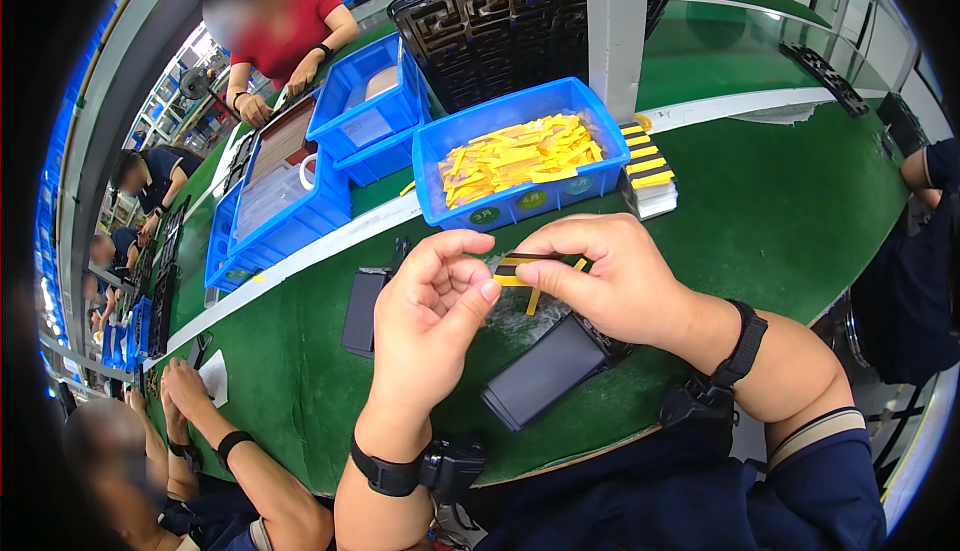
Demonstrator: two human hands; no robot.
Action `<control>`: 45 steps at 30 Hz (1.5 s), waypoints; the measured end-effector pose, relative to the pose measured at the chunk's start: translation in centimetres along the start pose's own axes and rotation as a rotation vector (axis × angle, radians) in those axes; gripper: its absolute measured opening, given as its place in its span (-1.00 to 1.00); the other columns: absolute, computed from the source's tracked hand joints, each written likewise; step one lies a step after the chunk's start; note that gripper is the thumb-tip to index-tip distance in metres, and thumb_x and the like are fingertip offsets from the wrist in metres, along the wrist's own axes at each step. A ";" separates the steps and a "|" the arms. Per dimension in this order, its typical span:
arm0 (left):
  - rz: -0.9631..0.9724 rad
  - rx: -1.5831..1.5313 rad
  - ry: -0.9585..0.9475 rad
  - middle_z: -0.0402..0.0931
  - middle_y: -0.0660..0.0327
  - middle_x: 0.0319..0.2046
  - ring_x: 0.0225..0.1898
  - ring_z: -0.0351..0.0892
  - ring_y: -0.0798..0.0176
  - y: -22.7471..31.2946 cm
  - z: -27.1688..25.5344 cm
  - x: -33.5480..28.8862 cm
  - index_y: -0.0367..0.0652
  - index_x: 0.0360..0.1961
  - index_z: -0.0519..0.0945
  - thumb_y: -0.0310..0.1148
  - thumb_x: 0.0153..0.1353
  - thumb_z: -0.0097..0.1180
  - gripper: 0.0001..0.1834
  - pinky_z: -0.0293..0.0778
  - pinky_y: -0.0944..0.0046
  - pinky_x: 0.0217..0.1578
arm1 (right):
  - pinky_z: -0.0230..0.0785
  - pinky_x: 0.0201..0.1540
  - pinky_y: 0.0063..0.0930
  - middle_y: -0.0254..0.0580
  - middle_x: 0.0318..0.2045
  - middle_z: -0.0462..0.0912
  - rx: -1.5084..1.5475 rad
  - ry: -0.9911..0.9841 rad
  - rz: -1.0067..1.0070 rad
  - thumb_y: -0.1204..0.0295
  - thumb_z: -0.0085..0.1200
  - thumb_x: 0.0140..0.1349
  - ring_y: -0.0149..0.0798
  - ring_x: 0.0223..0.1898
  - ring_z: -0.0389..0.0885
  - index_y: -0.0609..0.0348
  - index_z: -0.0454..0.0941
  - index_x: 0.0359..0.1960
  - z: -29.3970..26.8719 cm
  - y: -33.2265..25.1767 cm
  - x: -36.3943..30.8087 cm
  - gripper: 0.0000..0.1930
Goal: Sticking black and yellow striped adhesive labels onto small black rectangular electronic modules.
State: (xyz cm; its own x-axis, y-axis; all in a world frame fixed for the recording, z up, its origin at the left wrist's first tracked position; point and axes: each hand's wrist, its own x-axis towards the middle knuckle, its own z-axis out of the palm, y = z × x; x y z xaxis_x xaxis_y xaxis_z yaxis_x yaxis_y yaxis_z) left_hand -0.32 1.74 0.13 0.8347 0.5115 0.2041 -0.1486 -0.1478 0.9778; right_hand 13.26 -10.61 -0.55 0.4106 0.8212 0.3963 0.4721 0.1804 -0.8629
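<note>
My right hand (pixel 610 276) pinches a small yellow-and-black strip (pixel 512 273) between thumb and forefinger. Beside the strip's left end is my left hand (pixel 432 296), its fingers loosely curled and its forefinger apart from its thumb. The left thumb tip comes up to the strip; whether it touches is hard to tell. Below the hands a dark grey rectangular device (pixel 548 371) lies at a slant on the green table. Another dark device (pixel 364 311) lies to the left, partly behind my left hand. Yellow strips (pixel 533 301) show on the table beneath my right hand.
Ahead stands a blue bin (pixel 520 205) heaped with yellow strips (pixel 525 158). A stack of black-and-yellow striped pieces (pixel 650 173) is at its right. More blue bins (pixel 290 229) stand left, a metal post (pixel 614 31) behind. Co-workers sit left, across and right.
</note>
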 end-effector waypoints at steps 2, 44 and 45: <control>-0.134 -0.168 -0.048 0.45 0.34 -0.47 -0.49 0.39 0.52 -0.2 -0.1 0.5 -0.26 -0.17 0.45 -0.55 0.11 0.09 -0.77 0.34 0.54 -0.49 | 0.37 -0.39 -0.48 -0.11 -0.51 0.57 0.000 0.059 -0.043 0.49 0.10 0.06 -0.26 -0.47 0.55 0.27 0.59 -0.37 -0.1 0.6 -0.1 -0.87; -0.152 -0.211 -0.083 0.57 0.22 -0.27 -0.26 0.48 0.51 0.8 2.2 -1.5 -0.34 -0.04 0.40 -0.55 0.21 0.02 -0.72 0.38 0.53 -0.23 | 0.31 -0.29 -0.37 -0.22 -0.52 0.51 -0.348 0.265 -0.424 0.50 0.19 -0.14 -0.19 -0.42 0.48 0.21 0.58 -0.51 -0.5 -0.5 0.2 -0.89; -0.132 -0.077 -0.096 0.58 0.22 -0.27 -0.26 0.48 0.52 0.6 2.2 -1.7 -0.34 -0.05 0.40 -0.55 0.20 0.03 -0.72 0.37 0.53 -0.24 | 0.31 -0.28 -0.36 -0.22 -0.50 0.50 -0.356 0.263 -0.425 0.48 0.20 -0.15 -0.18 -0.40 0.47 0.22 0.57 -0.52 -0.5 -0.4 0.3 -0.88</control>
State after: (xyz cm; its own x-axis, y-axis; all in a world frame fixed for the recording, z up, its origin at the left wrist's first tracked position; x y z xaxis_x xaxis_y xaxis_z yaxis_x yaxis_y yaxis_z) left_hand -0.63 -1.06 0.28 0.8959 0.4384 0.0715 -0.0709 -0.0177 0.9973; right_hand 13.58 -10.75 0.10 0.2861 0.5480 0.7860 0.8499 0.2336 -0.4723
